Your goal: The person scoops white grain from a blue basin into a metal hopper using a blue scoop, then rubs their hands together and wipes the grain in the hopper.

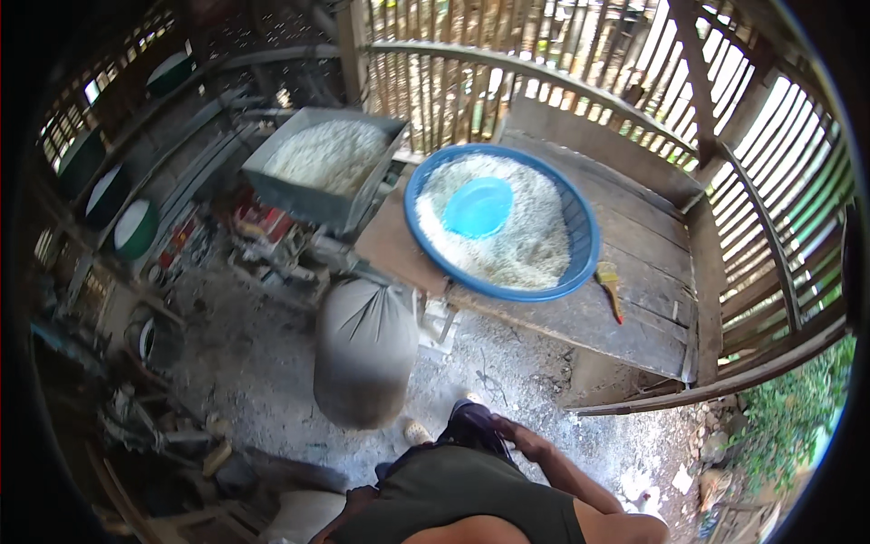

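My right hand [524, 442] hangs beside my dark trousers at the thigh, its fingers stretched out with nothing visible in them. Of my left arm only a dark bit [361, 497] shows at my other side; the hand itself is hidden. Ahead of me, a large blue basin [587, 238] full of white grains, which look like rice, stands on a wooden platform [639, 263]. A smaller light-blue bowl [478, 207] rests on the grains. To the right of the basin lies a brush [609, 292] with a red-tipped handle.
A full grey sack [367, 354] stands on the floor ahead-left of my feet. Behind it is a metal hopper [258, 168] holding white grains, with machine parts beneath. Several basins, one a green basin [138, 230], line the left wall. A slatted wall [453, 91] encloses the back.
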A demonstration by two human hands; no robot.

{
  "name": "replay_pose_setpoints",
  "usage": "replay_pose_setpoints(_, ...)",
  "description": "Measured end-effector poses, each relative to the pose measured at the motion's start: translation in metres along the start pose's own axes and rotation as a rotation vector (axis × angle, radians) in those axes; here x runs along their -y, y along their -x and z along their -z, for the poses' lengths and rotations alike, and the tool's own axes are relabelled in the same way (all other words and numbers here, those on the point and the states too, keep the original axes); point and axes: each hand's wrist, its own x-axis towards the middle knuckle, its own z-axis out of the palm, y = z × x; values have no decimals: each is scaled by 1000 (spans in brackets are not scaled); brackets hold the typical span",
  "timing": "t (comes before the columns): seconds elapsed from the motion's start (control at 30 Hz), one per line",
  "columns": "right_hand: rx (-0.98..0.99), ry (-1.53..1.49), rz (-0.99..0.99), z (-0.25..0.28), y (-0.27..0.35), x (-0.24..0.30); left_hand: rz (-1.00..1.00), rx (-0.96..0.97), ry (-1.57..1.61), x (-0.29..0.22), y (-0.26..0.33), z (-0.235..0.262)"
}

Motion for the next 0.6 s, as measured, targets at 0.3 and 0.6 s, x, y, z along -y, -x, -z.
replay_pose_setpoints(0.3, -453, 249, 906, 73, -3, 248, -749, -1072, 213, -234, 51, 208)
replay_pose_setpoints(0.6, -470, 815, 504, 119, -92, 387, -1159, -911, 1113, -449, 129, 290)
